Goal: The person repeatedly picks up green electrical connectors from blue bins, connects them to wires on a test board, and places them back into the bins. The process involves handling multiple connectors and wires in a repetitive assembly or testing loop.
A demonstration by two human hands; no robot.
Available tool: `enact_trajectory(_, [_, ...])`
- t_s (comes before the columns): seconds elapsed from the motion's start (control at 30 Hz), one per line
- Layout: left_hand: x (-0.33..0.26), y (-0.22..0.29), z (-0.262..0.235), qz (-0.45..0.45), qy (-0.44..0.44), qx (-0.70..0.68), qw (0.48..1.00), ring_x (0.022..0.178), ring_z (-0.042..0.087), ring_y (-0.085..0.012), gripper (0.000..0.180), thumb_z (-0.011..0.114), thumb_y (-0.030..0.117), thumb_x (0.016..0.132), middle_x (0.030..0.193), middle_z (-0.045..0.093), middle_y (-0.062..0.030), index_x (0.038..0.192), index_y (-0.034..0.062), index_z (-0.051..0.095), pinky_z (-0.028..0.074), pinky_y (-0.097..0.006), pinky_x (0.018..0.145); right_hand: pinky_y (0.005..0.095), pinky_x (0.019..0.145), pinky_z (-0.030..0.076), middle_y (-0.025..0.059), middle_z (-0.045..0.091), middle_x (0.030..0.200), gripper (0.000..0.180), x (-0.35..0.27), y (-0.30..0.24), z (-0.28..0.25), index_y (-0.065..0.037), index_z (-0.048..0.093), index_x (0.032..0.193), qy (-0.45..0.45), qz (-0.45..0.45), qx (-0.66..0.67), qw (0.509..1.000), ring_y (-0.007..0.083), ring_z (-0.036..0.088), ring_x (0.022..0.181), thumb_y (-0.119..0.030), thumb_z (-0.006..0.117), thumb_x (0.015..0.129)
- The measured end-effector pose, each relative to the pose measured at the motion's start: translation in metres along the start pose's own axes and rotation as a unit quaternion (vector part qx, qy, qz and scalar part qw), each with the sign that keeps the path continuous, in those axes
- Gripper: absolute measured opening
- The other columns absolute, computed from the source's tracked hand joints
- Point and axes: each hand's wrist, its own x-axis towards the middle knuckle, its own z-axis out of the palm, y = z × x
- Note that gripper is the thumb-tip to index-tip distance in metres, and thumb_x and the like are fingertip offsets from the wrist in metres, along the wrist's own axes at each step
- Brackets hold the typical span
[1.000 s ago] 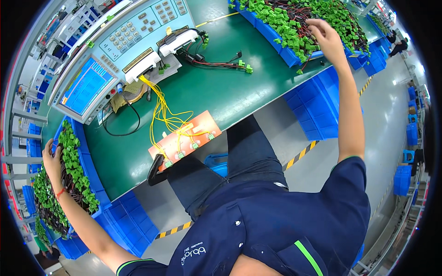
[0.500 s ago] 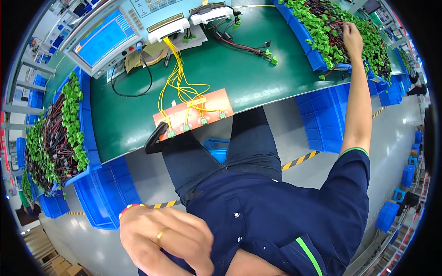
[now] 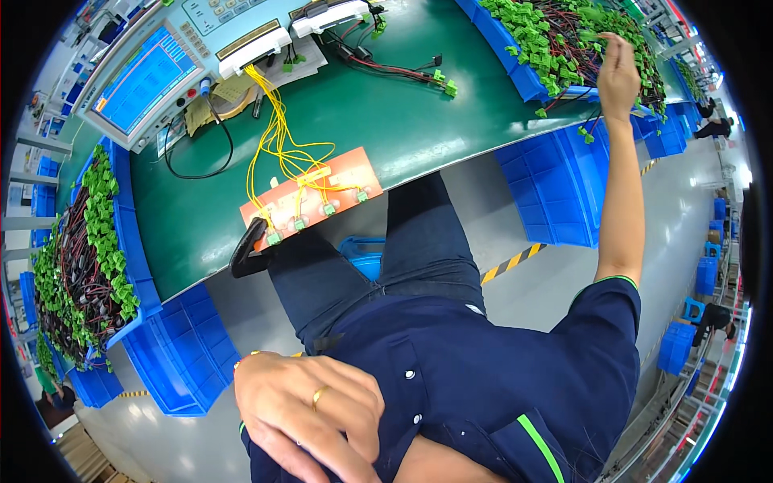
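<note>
My right hand [image 3: 618,84] is over the front of the blue bin [image 3: 527,76] at the far right, fingers closed in a pinch. A dark wire harness with a green connector [image 3: 587,133] hangs beside that hand and seems to run up into it; the grip itself is partly hidden. Close to my chest, my left hand [image 3: 314,414] is curled with its fingers together. Its fingertips are turned away, so whatever they may hold is hidden. At the bench's front edge lies an orange board [image 3: 350,171] with several green connectors and yellow wires [image 3: 278,133].
A tester with a lit screen [image 3: 145,80] stands at the back left of the green bench [image 3: 427,137]. Black and red cables [image 3: 394,71] lie beside it. Another bin of harnesses [image 3: 133,233] is at left. Blue crates [image 3: 547,185] stand below the bench.
My right hand has drawn slightly back, and a green connector now dangles beside it. My left hand has shifted a little right, its fingers pointing further down. The whole view has shifted slightly.
</note>
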Motion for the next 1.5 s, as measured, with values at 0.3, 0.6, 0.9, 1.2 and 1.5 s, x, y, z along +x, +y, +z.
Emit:
enact_trajectory(0.3, [-0.106, -0.040, 0.027, -0.057, 0.407, 0.004, 0.912, 0.077, 0.064, -0.0256, 0.034, 0.074, 0.016, 0.088, 0.087, 0.066, -0.0180, 0.108, -0.0086, 0.064, 0.049, -0.040, 0.076, 0.0295, 0.076, 0.054, 0.0123, 0.069, 0.091, 0.035, 0.013, -0.030, -0.026, 0.002, 0.061, 0.100, 0.210, 0.123, 0.245, 0.938, 0.0188, 0.066, 0.077, -0.025, 0.040, 0.108])
enact_trajectory(0.6, [-0.074, -0.097, 0.001, -0.242, 0.481, 0.140, 0.831, 0.080, 0.055, -0.0106, 0.037, 0.059, 0.011, 0.099, 0.088, 0.058, -0.0046, 0.133, -0.0031, 0.055, 0.046, -0.025, 0.077, 0.0223, 0.044, 0.029, 0.0009, 0.046, 0.061, 0.035, -0.097, -0.211, -0.103, 0.001, 0.058, 0.109, -0.155, 0.250, 0.505, 0.811, 0.0063, 0.036, 0.047, -0.029, 0.039, 0.109])
enact_trajectory(0.9, [-0.084, -0.117, -0.014, -0.164, 0.585, 0.256, 0.752, 0.079, 0.046, -0.0077, 0.039, 0.043, 0.022, 0.108, 0.089, 0.053, -0.0022, 0.128, -0.0081, 0.060, 0.041, -0.023, 0.077, 0.0409, 0.059, 0.050, 0.0117, 0.060, 0.075, 0.015, -0.199, -0.338, -0.090, -0.003, 0.060, 0.105, -0.488, 0.040, 0.523, 0.698, 0.0328, 0.063, 0.064, -0.014, 0.061, 0.096])
enact_trajectory(1.2, [-0.100, -0.106, -0.010, -0.178, 0.552, 0.275, 0.766, 0.093, 0.061, -0.0180, 0.029, 0.047, 0.018, 0.106, 0.121, 0.066, -0.0136, 0.107, -0.0052, 0.064, 0.050, -0.031, 0.082, 0.0333, 0.089, 0.048, 0.0122, 0.057, 0.115, 0.043, -0.169, -0.365, -0.072, -0.002, 0.055, 0.132, -0.460, 0.135, 0.608, 0.633, 0.0247, 0.060, 0.104, -0.017, 0.066, 0.094])
enact_trajectory(1.5, [-0.115, -0.105, -0.014, -0.155, 0.628, 0.193, 0.738, 0.102, 0.062, -0.0116, 0.020, 0.058, 0.009, 0.101, 0.114, 0.066, -0.0100, 0.113, -0.0037, 0.068, 0.050, -0.024, 0.083, 0.0254, 0.076, 0.049, 0.0080, 0.064, 0.100, 0.019, -0.170, -0.361, -0.074, -0.001, 0.073, 0.106, -0.423, 0.213, 0.596, 0.648, 0.0145, 0.062, 0.090, -0.005, 0.073, 0.087])
